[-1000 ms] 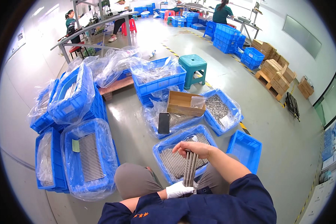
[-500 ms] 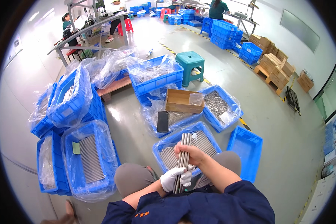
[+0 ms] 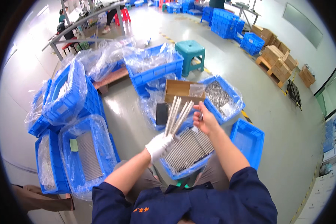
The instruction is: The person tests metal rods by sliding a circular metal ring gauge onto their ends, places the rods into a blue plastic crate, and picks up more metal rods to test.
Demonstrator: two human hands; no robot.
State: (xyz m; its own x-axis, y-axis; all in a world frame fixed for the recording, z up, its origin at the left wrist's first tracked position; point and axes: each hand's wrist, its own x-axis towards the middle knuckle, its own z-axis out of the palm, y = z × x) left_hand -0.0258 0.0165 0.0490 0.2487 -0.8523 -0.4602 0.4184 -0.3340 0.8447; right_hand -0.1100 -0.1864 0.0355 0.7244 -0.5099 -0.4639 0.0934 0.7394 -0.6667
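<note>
My left hand (image 3: 160,146), in a white glove, is closed round the lower ends of several slim silver metal rods (image 3: 177,115). Their upper ends fan out in two loose bunches, tilted up and away from me. Close to their right side is my bare right hand (image 3: 206,118), its fingers curled. A small shiny bit of metal shows between its fingers, too little to name. Below both hands, between my knees, a plastic-lined blue bin (image 3: 186,172) holds rows of similar rods (image 3: 188,149).
Beyond the hands lie a black phone (image 3: 162,114), an open cardboard box (image 3: 174,89) and a bin of small metal parts (image 3: 218,95). A blue bin (image 3: 248,140) is at right, stacked bins (image 3: 74,99) at left. A green stool (image 3: 190,52) stands farther off. Someone's trouser leg (image 3: 44,198) appears lower left.
The hands have parted: my right hand has let go of the rod bundle and moved right. My left has raised the rods forward, and they have spread apart. A trouser leg has entered lower left.
</note>
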